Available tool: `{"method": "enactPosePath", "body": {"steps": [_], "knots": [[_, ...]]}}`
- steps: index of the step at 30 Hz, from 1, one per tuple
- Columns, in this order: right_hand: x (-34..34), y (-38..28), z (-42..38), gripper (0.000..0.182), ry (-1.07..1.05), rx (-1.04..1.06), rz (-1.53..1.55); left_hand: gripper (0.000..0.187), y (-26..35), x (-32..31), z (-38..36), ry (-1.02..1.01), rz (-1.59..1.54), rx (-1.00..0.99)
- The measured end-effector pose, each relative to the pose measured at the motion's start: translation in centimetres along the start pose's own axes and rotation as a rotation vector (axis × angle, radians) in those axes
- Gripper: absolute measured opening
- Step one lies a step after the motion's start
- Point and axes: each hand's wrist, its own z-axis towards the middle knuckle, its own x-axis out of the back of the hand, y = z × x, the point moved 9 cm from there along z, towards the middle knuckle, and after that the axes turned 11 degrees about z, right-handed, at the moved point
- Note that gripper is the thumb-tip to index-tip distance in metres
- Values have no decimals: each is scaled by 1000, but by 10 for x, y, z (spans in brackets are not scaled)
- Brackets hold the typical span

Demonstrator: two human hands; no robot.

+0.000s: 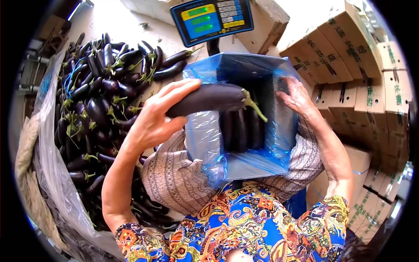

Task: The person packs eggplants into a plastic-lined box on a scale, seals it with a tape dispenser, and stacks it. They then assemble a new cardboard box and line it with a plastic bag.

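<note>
My left hand (159, 115) is wrapped round a large dark eggplant (209, 98), its green stem pointing right. The eggplant is above the left part of an open box (257, 168) lined with blue plastic film (203, 135). Several eggplants (242, 131) lie side by side at the bottom of the box. At the box's right wall is my right hand (298, 97), fingers apart and touching the film near the upper right corner, with nothing held.
A big heap of eggplants (98, 109) lies to the left, bordered by clear plastic sheeting (50, 144). A scale display (212, 20) stands behind the box. Printed cartons (349, 48) are stacked on the right.
</note>
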Motion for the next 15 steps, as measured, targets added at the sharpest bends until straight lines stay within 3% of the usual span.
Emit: {"method": "enactPosePath", "body": {"steps": [5,7,10,13,15], "knots": [[-4,-6,-2,53,30,76,29,69,-11,-86,63,-154,162,-52],[-7,-4,-4,57,-6,15,-20,70,-21,-112,74,-215,191,-37],[0,-20,-7,57,-74,-52,-120,67,-29,-133,87,-259,228,-84],[6,-41,-12,44,28,127,-118,70,-35,-146,101,-287,260,-134],[3,-41,-12,40,12,91,-85,70,-36,-152,110,-306,260,-131]]}}
